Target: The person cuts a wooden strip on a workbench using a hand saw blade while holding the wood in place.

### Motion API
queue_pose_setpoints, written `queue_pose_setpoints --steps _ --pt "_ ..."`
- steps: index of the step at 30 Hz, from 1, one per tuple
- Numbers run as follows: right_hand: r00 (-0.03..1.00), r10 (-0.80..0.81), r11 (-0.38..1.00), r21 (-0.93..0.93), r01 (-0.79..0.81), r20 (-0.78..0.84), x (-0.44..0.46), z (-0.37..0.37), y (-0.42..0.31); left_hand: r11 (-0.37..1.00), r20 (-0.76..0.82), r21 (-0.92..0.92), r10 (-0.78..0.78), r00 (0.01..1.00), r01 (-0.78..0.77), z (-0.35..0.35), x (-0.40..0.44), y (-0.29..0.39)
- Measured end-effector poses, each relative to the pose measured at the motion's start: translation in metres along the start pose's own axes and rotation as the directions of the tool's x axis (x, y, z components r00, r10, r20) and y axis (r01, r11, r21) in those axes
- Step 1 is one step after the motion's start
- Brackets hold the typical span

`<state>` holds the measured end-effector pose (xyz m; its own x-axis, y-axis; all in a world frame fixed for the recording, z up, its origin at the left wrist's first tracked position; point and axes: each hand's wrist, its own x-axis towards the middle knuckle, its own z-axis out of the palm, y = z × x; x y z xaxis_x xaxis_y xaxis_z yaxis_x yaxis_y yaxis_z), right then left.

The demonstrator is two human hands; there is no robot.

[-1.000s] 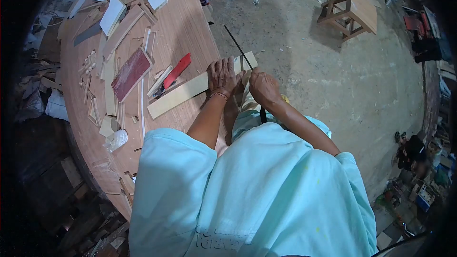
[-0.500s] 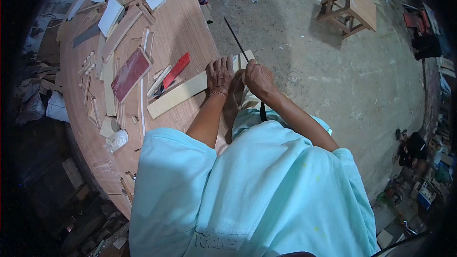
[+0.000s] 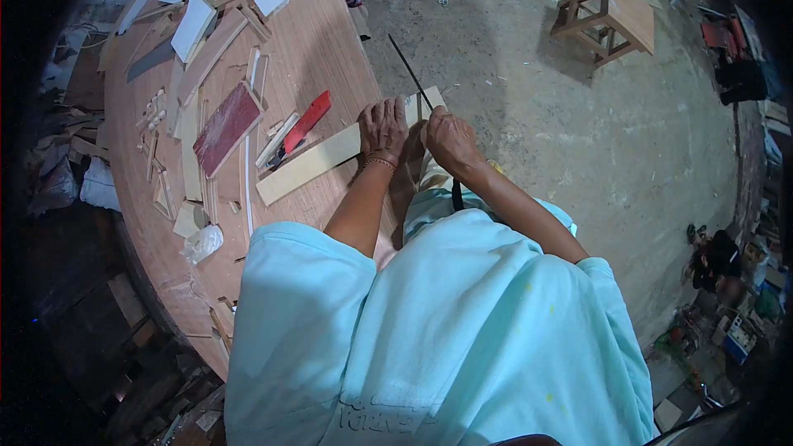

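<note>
My right hand [image 3: 452, 140] and the thin dark blade [image 3: 410, 70] shifted slightly up-frame since a second ago. Surface [image 3: 318, 41] spans left; pale plank [image 3: 314, 160] at centre overhangs its edge. My left hand [image 3: 384, 126] lies flat on it; right curls round the blade's near end. Likely sawing; next stroke needs plank steady.

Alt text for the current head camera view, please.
A left hand rests on a pale board on a wooden table, while the right hand holds a thin dark tool across the board's end. Wood pieces and a red object lie nearby.
</note>
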<state>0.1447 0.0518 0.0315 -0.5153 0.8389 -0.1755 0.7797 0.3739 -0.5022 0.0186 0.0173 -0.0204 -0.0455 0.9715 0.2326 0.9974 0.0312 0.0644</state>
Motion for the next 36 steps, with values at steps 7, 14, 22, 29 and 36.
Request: queue_pose_setpoints --steps 7,14,22,29,36 --pt "1.0 -0.004 1.0 -0.011 0.005 0.007 -0.001 0.001 0.0 1.0 0.003 0.011 -0.011 1.0 0.011 -0.002 0.001 0.002" --pt "0.998 0.063 0.997 0.038 -0.064 0.025 -0.001 -0.007 -0.007 0.999 0.009 0.044 -0.011 1.0 0.01 -0.002 0.002 0.001" --pt "0.998 -0.056 0.998 -0.019 0.057 0.021 0.021 -0.001 -0.007 0.999 0.104 0.041 -0.01 0.995 0.006 -0.007 -0.001 0.001" --pt "0.984 0.096 0.995 0.005 -0.098 0.151 0.005 -0.022 -0.016 1.0 0.047 -0.002 -0.018 0.999 0.018 0.004 -0.001 0.0" --pt "0.985 0.043 0.998 -0.045 -0.036 0.168 -0.007 -0.018 -0.014 1.0 0.113 0.005 -0.015 0.993 0.015 -0.001 0.0 0.001"
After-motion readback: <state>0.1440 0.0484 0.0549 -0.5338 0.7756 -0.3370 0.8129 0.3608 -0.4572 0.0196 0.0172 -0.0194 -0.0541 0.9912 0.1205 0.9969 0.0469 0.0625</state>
